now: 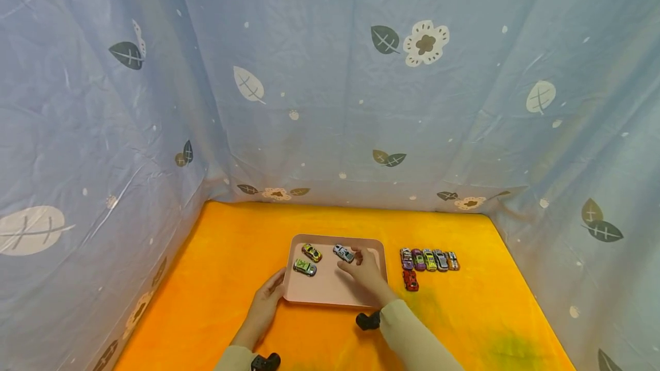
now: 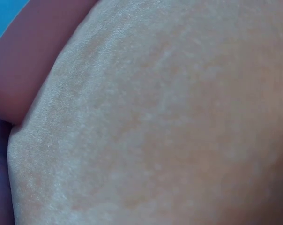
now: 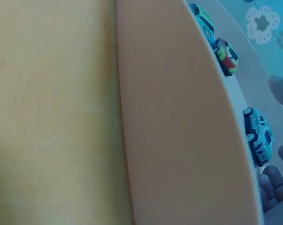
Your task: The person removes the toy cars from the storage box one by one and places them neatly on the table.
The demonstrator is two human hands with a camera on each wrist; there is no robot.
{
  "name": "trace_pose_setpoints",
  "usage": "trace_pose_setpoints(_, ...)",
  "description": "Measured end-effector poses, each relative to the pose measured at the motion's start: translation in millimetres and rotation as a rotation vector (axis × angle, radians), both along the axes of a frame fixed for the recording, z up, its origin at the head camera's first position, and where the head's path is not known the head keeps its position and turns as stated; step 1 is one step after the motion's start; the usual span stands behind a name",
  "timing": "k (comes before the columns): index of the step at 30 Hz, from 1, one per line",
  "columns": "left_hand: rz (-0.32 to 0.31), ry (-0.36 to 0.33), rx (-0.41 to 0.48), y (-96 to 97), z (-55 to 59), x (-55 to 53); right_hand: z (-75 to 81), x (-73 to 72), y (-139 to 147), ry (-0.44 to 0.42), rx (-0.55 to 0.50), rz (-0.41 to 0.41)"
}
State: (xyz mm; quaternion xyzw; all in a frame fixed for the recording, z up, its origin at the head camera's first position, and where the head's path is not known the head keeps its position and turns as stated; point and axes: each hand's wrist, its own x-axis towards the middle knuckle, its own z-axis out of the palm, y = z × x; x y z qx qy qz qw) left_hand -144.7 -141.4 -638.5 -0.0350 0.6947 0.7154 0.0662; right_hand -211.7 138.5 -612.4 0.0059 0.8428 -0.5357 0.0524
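R hand (image 1: 366, 271): we saw it over the R half of the pink tray (image 1: 330, 292), thumb & fingers spread apart w/ nothing gripped. The silver-white car (image 1: 344, 253) lay roof-up on the tray floor, just ahead & to the L of this hand, approx. btwn thumb & fingertips. Per the R wrist view, we noted a clear gap from thumb to car; the other fingertips sat right by the car's end, & we couldn't tell whether they touched it.

L hand (image 1: 265, 302): we found it at the tray's L side, fingers extended w/ thumb apart, tips against the outer wall toward the front. It had no car in hold. The L wrist view was too blurred for us to add detail.

Other pos.: in the tray's L part we logged the yellow car (image 1: 311, 252), w/ the green car (image 1: 305, 267) just in front of it; both lay well L of the R hand. Outside the tray, R side, we counted a row of five cars (image 1: 429, 259) on the yellow cloth (image 1: 247, 233), w/ the red car (image 1: 411, 280) in front of the row's L end.
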Motion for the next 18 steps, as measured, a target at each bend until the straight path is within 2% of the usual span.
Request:
trace_pose_setpoints(4,0.005,-0.003,-0.027,-0.4,0.8,-1.1,1.3,-2.7,-2.8,0.003,-0.004,0.004)
trace_pose_setpoints(8,0.013,0.006,-0.041,-1.1,2.4,-2.5,2.5,-5.3,-7.2,0.034,0.039,0.002)
trace_pose_setpoints(18,0.008,0.008,-0.027,-0.7,-4.7,-1.8,-9.8,-1.4,-14.8,-0.037,0.106,-0.113)
